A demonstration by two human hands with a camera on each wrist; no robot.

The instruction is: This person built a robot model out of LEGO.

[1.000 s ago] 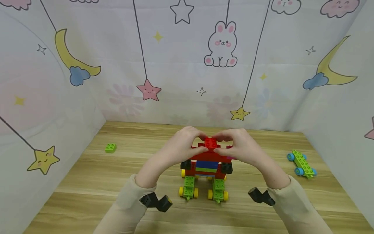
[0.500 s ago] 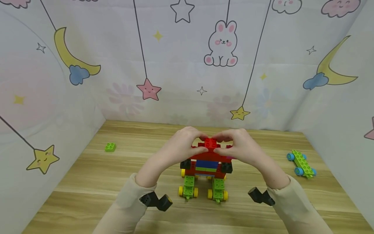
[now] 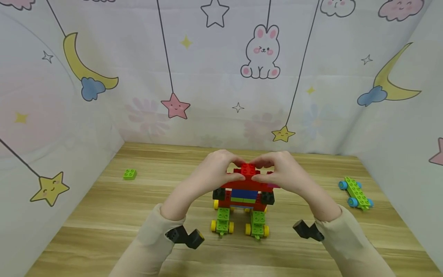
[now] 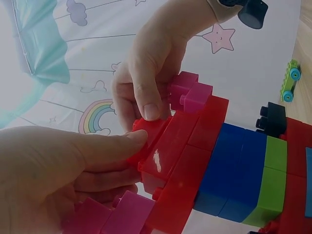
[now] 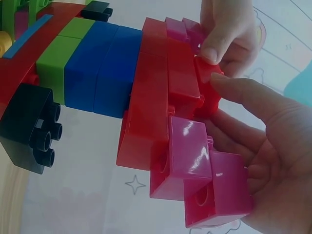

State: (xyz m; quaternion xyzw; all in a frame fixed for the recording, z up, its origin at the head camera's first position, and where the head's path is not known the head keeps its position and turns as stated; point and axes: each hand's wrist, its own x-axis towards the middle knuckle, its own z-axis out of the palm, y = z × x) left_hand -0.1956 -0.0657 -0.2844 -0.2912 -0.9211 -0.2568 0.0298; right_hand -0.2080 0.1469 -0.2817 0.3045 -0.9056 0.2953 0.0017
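Observation:
My left hand and right hand meet at the top of a toy brick build. Between thumbs and fingers, both pinch a small red brick, which sits on a longer red brick. Lower down are blue bricks, green bricks and black bricks. Stepped pink bricks stick out on either side, as the right wrist view shows with one pink brick beside the right hand. Green wheeled bases with yellow wheels carry the build upright on the table.
On the wooden table, a loose green brick lies at the far left. A green wheeled base with blue wheels stands at the right. Printed cloth walls enclose the back and sides.

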